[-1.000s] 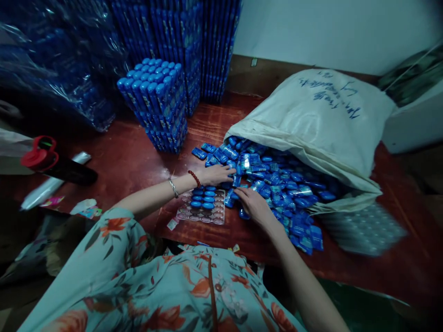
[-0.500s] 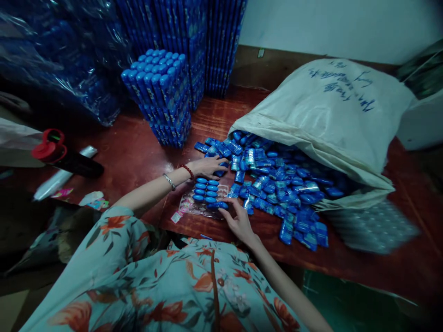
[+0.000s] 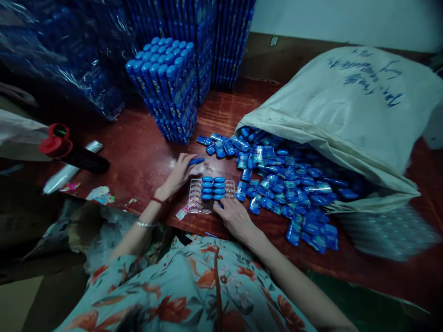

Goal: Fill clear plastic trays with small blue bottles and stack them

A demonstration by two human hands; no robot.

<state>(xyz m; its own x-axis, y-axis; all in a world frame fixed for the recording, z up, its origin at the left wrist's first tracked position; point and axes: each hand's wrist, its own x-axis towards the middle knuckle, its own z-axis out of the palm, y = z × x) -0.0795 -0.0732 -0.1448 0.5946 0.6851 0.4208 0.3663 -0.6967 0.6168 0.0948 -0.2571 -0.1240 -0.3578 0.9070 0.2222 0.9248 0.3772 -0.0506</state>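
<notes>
My left hand (image 3: 180,171) holds a small blue pack (image 3: 196,161) between thumb and fingers, above the table left of the tray. My right hand (image 3: 232,216) is closed on another blue pack (image 3: 217,204) at the front row of the clear moulded tray (image 3: 195,189). Two columns of blue packs (image 3: 212,184) lie in the tray's middle, with unfilled hollows on both sides. To the right, a loose heap of blue packs (image 3: 273,180) spills from the mouth of a white sack (image 3: 342,106).
Behind the tray rises a tall stack of blue packs (image 3: 169,92), with more stacks and plastic-wrapped bundles at the back left. A black bottle with red lid (image 3: 74,152) lies at left. Clear trays (image 3: 391,233) sit at right, partly under the sack.
My left hand has moved left, away from the heap, with a blue pack in it. My right hand has brought its pack down to the tray. The whole view has shifted slightly.
</notes>
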